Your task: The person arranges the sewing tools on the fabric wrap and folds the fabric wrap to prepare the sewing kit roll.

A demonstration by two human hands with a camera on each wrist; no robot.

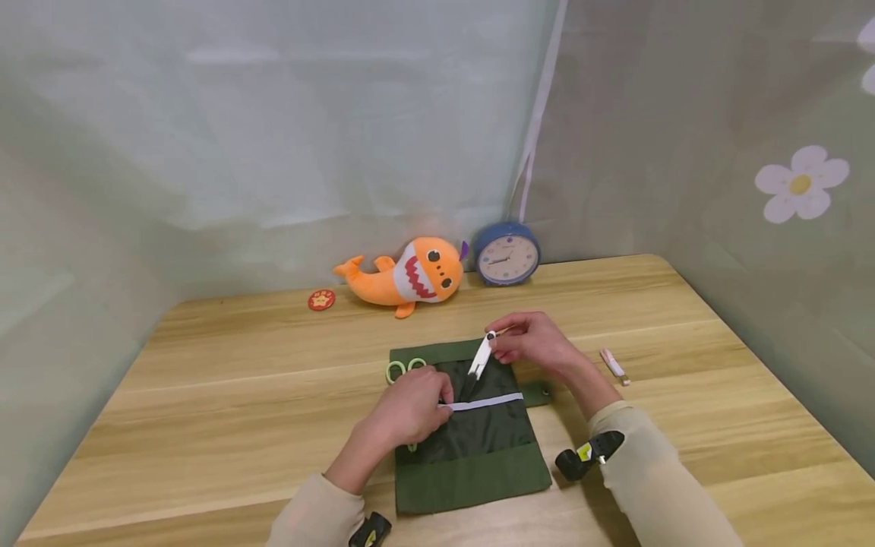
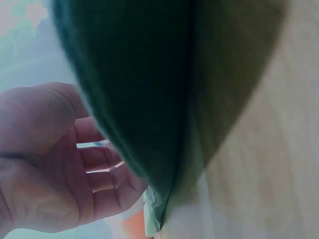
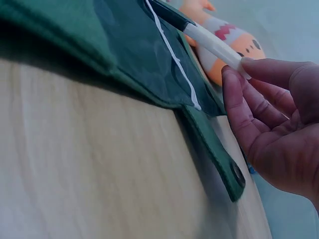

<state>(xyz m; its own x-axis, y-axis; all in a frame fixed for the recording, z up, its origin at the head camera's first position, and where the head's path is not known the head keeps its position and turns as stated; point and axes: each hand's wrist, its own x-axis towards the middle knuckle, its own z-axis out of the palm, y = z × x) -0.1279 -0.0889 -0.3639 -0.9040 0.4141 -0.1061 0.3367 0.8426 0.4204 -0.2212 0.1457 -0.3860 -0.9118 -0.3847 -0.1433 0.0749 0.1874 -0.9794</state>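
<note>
A dark green cloth pouch [image 1: 472,486] lies unfolded on the table, with a white elastic band [image 1: 488,403] across its middle. My left hand [image 1: 408,403] pinches the band near its left end. Between thumb and fingers of my right hand [image 1: 536,342] is the white end of a slim tool [image 1: 481,358]. It tilts down, and its dark end meets the cloth just behind the band. In the right wrist view the white handle [image 3: 214,44] shows beside the gripping fingers. Scissors with pale green handles [image 1: 395,371] lie on the pouch's left side, partly hidden under my left hand.
A small nail clipper [image 1: 615,368] lies right of my right forearm. The pouch's snap strap [image 1: 536,393] sticks out to the right. At the back are an orange shark plush [image 1: 390,287], a blue clock [image 1: 507,254] and a red round badge [image 1: 321,299].
</note>
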